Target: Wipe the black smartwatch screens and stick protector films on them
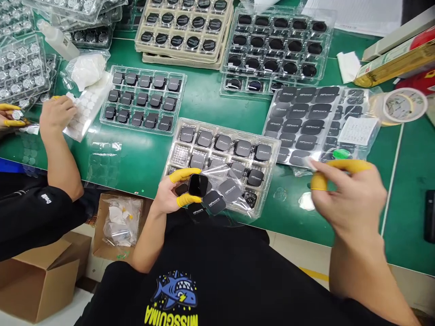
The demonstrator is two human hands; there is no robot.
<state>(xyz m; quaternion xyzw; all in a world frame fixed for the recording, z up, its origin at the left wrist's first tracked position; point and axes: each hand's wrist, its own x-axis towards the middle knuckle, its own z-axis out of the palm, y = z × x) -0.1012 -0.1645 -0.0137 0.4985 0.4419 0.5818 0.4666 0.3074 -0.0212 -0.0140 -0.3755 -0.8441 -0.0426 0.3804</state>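
The small square device (198,185), its black glossy face turned up, is in my left hand (166,198), above the near edge of the tabletop (207,97). I pinch it by its edges between two yellow-covered fingers (185,174), one above it and one below.

Just beside it, a clear film (227,190) bearing dark square labels marked HiFuture overlaps the front of a clear tray (268,176); I can't tell whether my left hand touches that film. The tray holds rows of dark square pieces, most of them with the same lettering.

My right hand (351,194) is raised well apart from the left, over the right part of the tabletop, its fingertips drawn together on a white scrap (309,163), too blurred to make out. Below it lie a white patch (306,201) and, farther left, a clear round film piece (280,194). Behind it are label sheets (307,112) with more dark squares, a printed white paper (359,130) and a green disc (340,154).

Beyond my tray, to the left, stands a second tray (182,90) of lettered dark squares. At far left, a co-worker's hand (57,113) rests by a sheet of white round pieces (84,113), while yellow-covered fingers there hold a silver round part (17,115).
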